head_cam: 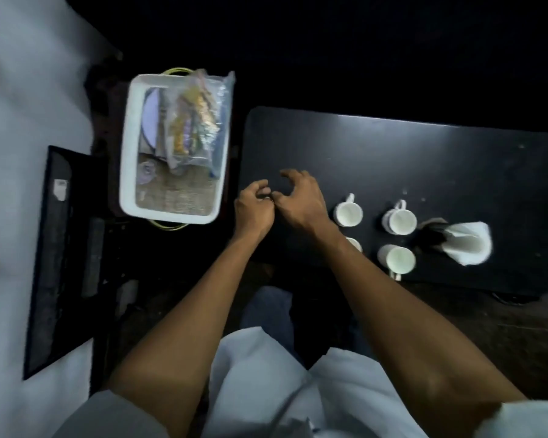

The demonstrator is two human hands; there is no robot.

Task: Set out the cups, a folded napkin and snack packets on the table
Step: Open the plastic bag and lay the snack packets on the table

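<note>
Several white cups stand at the front of the black table (408,153): one (348,214) just right of my right wrist, one (400,219) beside it, one (396,259) nearer me, and another (354,243) half hidden by my right forearm. A folded white napkin (470,245) sits in a dark holder to their right. A clear bag of snack packets (196,121) lies in the white tray (129,137) left of the table. My left hand (253,210) and my right hand (301,200) meet over the table's left end with curled fingers. I see nothing in either.
The tray also holds a plate (151,118) and a woven mat (178,197), and it rests on a dark stand. A dark flat panel (60,248) lies on the pale floor at left. My knees and white garment fill the bottom of the view.
</note>
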